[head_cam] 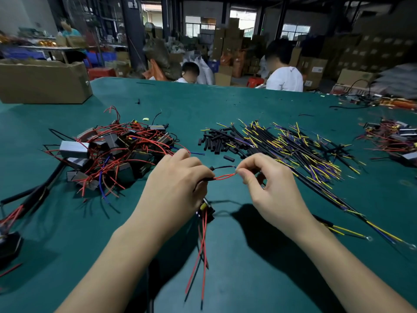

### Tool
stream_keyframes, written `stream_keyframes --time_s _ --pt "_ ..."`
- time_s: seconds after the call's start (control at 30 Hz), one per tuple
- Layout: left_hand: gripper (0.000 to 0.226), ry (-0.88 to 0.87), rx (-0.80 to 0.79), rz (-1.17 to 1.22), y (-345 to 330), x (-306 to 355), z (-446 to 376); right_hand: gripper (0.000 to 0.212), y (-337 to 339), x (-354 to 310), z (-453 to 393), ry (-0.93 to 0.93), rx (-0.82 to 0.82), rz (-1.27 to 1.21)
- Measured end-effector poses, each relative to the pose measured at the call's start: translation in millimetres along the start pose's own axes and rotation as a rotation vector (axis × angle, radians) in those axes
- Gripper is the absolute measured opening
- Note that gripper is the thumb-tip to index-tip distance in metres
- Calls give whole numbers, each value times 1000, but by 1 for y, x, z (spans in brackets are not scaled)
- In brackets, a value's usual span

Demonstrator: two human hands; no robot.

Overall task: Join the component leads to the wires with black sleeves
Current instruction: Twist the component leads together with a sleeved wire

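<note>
Red lead (224,176) from a component ran between the two hands above the near middle of the green table (225,98), with a thinner dark wire (223,167) arching just above it. The left hand (178,184) had its fingers curled round the left ends of both, where a short black sleeve (211,168) sat on the dark wire beside the knuckles. The right hand (266,179) pinched the right ends between thumb and forefinger, apparently where the bare tips met. The component (206,210) itself hung mostly hidden below the left hand, with spare red leads (203,256) trailing toward the near edge. The likeliest fault, judging from this, was a weak twist: the pinch was small and the tips were too fine to see clearly, so strands could have splayed or slipped apart once the sleeve was slid over. The sleeve could also have caught on a stray strand and stopped short of the joint. The dangling leads might have snagged on the forearm and tugged the joint. Loose sleeves (216,143) lay far of the hands, sheathed cables (293,150) to the right, and a pile of components (112,152) to the left.
</note>
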State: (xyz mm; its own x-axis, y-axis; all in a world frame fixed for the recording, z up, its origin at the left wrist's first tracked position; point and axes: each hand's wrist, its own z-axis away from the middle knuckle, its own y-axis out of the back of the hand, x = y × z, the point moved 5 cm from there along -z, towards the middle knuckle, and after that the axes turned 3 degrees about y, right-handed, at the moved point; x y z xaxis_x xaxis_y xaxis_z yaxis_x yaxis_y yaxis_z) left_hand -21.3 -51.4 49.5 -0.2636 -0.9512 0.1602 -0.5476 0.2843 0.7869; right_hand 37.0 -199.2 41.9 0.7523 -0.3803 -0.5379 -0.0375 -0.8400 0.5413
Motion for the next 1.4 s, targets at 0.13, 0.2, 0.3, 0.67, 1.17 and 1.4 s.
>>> stream_keyframes --time_s 0.13,0.2,0.3,0.67,1.17,1.4 --pt "15 94 22 137 -3 -2 2 11 -1 1 0 -45 27 -81" --pt "17 120 9 207 -6 -4 1 13 -1 3 0 -73 35 -99" --pt "20 96 23 262 -10 -1 0 15 -4 7 1 -154 25 -215" --pt "10 362 186 659 -12 0 5 11 -15 7 5 -246 -42 -437" --pt "9 414 116 755 -16 0 6 15 -11 3 7 -143 -21 -169" --pt "3 480 82 721 -20 -4 6 11 -14 4 8 -171 -10 -175"
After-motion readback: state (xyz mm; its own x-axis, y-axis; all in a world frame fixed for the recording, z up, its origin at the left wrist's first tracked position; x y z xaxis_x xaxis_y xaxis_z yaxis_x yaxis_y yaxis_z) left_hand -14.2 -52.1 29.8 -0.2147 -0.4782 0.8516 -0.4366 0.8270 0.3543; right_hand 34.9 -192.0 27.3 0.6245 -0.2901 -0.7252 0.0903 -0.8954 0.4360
